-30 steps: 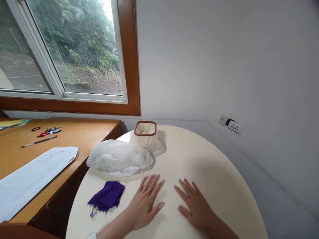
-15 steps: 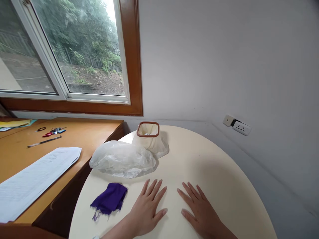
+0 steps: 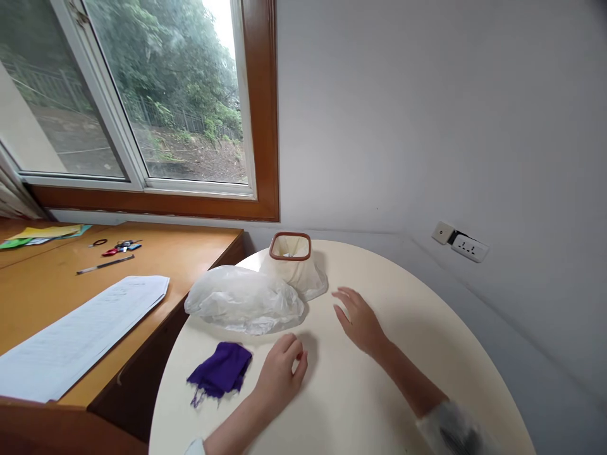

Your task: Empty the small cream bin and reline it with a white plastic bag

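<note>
Raised above the round table, my left hand point(image 3: 283, 371) has its fingers curled in, with a gap between thumb and forefinger; it looks bare of any object. To its left lies a folded purple cloth point(image 3: 222, 369) with frayed edges, apart from the hand. My right hand point(image 3: 359, 321) reaches farther forward, fingers slightly bent and thumb spread, holding nothing. Nearest to it is a small bin point(image 3: 290, 259) with a brown rim, lined with a pale plastic bag; the hand does not touch it. A crumpled translucent white plastic bag point(image 3: 244, 300) lies left of the bin.
The cream round table point(image 3: 403, 278) stands against a white wall with a socket point(image 3: 469, 248). On the left, a wooden desk point(image 3: 190, 253) carries papers point(image 3: 90, 338), a pen point(image 3: 105, 265) and keys point(image 3: 126, 246). A window point(image 3: 184, 95) is above the desk.
Both hands have lifted off the tabletop, where they lay flat. The right has moved forward towards the bin; the left has curled its fingers. The view has shifted slightly left.
</note>
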Demonstrator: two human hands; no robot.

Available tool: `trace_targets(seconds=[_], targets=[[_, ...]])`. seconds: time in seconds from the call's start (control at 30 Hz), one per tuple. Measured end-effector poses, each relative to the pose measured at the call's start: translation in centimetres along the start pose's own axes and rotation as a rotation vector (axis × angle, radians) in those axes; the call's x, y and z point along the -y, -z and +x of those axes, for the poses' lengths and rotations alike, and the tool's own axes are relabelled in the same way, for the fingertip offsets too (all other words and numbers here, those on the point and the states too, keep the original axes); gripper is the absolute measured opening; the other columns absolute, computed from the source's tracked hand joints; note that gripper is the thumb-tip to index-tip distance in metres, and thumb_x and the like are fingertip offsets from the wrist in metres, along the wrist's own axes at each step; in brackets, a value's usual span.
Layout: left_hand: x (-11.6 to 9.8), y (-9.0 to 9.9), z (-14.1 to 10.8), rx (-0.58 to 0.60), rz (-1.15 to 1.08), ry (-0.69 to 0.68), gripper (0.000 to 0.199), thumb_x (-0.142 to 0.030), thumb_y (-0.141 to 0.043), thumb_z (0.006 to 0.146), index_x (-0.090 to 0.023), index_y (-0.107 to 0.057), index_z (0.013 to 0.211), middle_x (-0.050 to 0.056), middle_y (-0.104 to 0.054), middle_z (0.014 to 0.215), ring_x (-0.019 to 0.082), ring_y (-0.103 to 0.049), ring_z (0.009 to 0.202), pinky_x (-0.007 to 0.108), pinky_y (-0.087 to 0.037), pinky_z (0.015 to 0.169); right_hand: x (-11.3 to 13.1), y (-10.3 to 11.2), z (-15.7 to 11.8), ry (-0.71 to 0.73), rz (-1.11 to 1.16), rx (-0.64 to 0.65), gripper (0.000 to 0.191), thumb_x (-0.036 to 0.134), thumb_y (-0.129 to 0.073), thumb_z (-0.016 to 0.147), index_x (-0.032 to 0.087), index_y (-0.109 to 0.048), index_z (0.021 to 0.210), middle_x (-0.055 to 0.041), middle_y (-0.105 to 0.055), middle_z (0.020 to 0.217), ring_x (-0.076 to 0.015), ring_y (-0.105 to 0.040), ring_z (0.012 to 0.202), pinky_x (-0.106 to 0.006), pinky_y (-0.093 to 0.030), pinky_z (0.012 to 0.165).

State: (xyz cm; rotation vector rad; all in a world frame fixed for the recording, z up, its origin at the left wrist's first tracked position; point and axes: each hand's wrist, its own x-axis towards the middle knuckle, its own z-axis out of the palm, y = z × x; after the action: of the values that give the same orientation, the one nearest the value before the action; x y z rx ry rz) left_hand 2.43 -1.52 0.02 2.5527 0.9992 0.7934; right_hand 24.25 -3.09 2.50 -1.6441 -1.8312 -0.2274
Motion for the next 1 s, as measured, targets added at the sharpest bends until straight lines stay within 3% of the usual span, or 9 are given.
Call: trace_targets(seconds=[0.07,0.17,0.27,0.4,0.57,0.8,1.0], targets=[[0.9,0.0,0.7,-0.037,0.082,0.001,0.022,-0.025,-0.037,0.085,-0.021,-0.057,0.094,0.011,-0.056,0.104,0.024,-0.051,0.099,0.040,-0.042,0.085,0.9,-0.7,4.2,0.027,-0.015,-0.004,0.036,0.027,-0.042,0.087,0.021,-0.048,0.122,-0.0097,-0.048,0.126,-0.0219,-0.042,0.118,-0.039,-0.040,0.094],[2.5,-0.7,1.6,-0.036,0.237,0.077,0.046,-0.030,-0.047,0.080,-0.023,-0.043,0.126,0.012,-0.036,0.136,0.033,-0.029,0.125,0.054,-0.024,0.100,2.2,-2.1,9.3,0.130,-0.050,0.031,0.047,0.030,-0.052,0.083,0.020,-0.041,0.128,-0.0101,-0.040,0.133,-0.0231,-0.031,0.126,-0.039,-0.034,0.098],[3.7,-1.5,1.9,0.030,0.308,0.181,0.056,-0.032,-0.050,0.078,-0.023,-0.036,0.132,0.015,-0.035,0.137,0.035,-0.027,0.126,0.058,-0.018,0.100,2.8,-3.4,12.3,0.161,-0.079,0.107,0.037,0.031,-0.054,0.083,0.019,-0.049,0.118,-0.0100,-0.050,0.123,-0.0226,-0.039,0.118,-0.041,-0.030,0.098],[4.0,-1.5,1.9,0.091,0.322,0.220,0.043,-0.029,-0.043,0.081,-0.019,-0.045,0.123,0.015,-0.048,0.123,0.031,-0.038,0.117,0.053,-0.020,0.100,2.1,-3.6,13.5,0.151,-0.080,0.148,0.015,0.023,-0.047,0.087,0.017,-0.057,0.096,-0.0073,-0.061,0.093,-0.0189,-0.052,0.094,-0.034,-0.038,0.084],[3.9,-0.6,2.0,0.126,0.351,0.244,0.023,-0.019,-0.037,0.082,-0.015,-0.055,0.096,0.013,-0.056,0.100,0.027,-0.049,0.099,0.046,-0.030,0.093,0.4,-0.6,11.0,0.137,-0.074,0.163,0.011,0.019,-0.046,0.087,0.015,-0.056,0.090,-0.0059,-0.059,0.085,-0.0165,-0.053,0.085,-0.026,-0.041,0.073],[4.7,-0.2,3.1,0.181,0.338,0.206,0.024,-0.006,-0.035,0.074,-0.014,-0.055,0.084,0.013,-0.055,0.095,0.024,-0.052,0.090,0.039,-0.037,0.084,-1.9,5.6,2.5,0.083,-0.097,0.115,0.015,0.021,-0.041,0.089,0.018,-0.056,0.089,-0.0056,-0.059,0.082,-0.0186,-0.053,0.082,-0.031,-0.044,0.073],[6.3,1.1,6.4,0.342,0.298,0.063,0.025,-0.004,-0.036,0.068,-0.016,-0.058,0.069,0.011,-0.057,0.089,0.022,-0.055,0.084,0.030,-0.041,0.074,-0.5,9.6,-3.4,0.071,-0.110,0.139,0.020,0.024,-0.036,0.091,0.019,-0.055,0.087,-0.0070,-0.058,0.079,-0.0200,-0.053,0.077,-0.032,-0.045,0.065]])
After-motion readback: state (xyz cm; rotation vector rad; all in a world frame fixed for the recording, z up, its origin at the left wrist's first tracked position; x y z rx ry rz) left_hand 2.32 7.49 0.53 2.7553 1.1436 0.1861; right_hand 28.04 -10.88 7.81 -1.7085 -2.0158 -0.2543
